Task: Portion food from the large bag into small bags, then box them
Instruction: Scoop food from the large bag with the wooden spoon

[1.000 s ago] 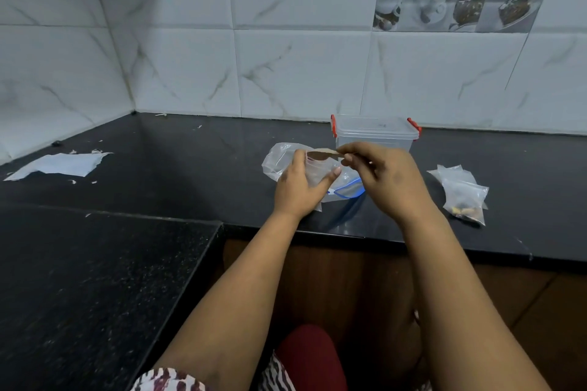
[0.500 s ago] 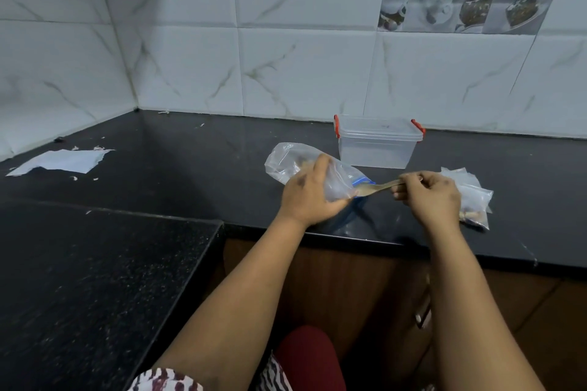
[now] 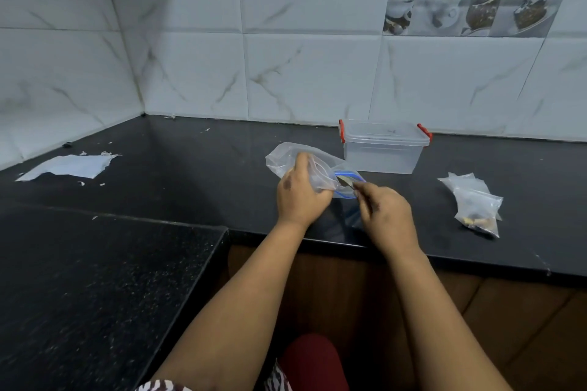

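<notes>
On the black speckled stone counter (image 3: 190,174) under white marble tiles (image 3: 311,73), the left hand (image 3: 300,197) grips the large clear zip bag (image 3: 320,168), the right hand (image 3: 386,216) at three o'clock pinching a spoon (image 3: 344,181).

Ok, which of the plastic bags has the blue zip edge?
The large bag gripped by the left hand, with the spoon at its mouth. The small bags on the right have no blue edge.

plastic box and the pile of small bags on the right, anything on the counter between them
Nothing: in the head view the black counter is bare between the lidded plastic box and the small bags.
</notes>
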